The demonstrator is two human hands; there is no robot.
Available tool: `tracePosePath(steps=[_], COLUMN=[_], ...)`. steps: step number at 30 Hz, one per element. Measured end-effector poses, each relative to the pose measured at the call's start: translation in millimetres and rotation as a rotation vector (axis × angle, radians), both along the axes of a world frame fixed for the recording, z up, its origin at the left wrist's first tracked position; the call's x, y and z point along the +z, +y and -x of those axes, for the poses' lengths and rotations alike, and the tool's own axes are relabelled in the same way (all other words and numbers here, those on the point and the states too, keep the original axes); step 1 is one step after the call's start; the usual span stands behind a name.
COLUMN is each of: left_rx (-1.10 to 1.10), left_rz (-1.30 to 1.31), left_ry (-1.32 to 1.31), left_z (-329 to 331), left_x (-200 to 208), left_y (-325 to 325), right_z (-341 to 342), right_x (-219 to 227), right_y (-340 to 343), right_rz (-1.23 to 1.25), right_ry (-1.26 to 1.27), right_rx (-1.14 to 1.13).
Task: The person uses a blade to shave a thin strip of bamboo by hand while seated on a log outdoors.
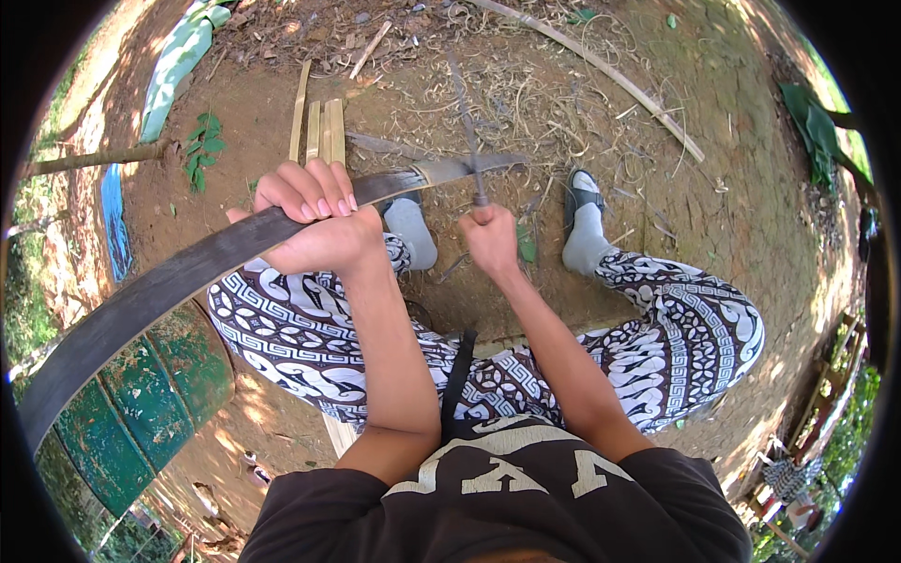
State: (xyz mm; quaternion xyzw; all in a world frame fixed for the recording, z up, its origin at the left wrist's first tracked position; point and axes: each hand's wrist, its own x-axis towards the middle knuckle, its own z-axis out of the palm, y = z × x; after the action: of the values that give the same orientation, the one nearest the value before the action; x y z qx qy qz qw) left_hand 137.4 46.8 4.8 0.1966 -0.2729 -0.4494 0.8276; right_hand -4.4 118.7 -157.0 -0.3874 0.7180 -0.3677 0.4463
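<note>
My left hand (pixel 319 220) is wrapped round a long, dark-skinned bamboo strip (pixel 178 272). The strip runs from the lower left, passes over my left leg and ends near the middle, where its far part looks scraped and paler. In my right hand (pixel 490 239) is the handle of a knife (pixel 465 117), its long thin blade pointing away from me. The blade crosses the strip close to the tip; whether it bites into the strip cannot be made out.
Several pale bamboo slats (pixel 326 131) lie beyond my left hand. Curled shavings (pixel 554 113) cover the brown ground ahead, with a long pole (pixel 601 66) among them. A green metal drum (pixel 141 399) is at left, near a blue cord bundle (pixel 115 225). My sandalled feet flank the work.
</note>
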Motion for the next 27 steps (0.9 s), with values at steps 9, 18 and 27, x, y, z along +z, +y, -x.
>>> tracePosePath(steps=[9,18,27], left_rx=[0.011,0.038,0.055], left_rz=[-0.049,-0.028,-0.059], left_ry=[0.01,0.042,0.062], left_z=[-18,-34,-40], left_x=[0,-16,-16], left_y=[-3,-2,-5], right_z=[-6,-27,6], right_x=[-10,18,-36], right_y=[16,6,20], right_rz=[0.097,0.135,-0.002], right_ry=[-0.028,0.062,0.048], right_rx=[0.081,0.142,0.048])
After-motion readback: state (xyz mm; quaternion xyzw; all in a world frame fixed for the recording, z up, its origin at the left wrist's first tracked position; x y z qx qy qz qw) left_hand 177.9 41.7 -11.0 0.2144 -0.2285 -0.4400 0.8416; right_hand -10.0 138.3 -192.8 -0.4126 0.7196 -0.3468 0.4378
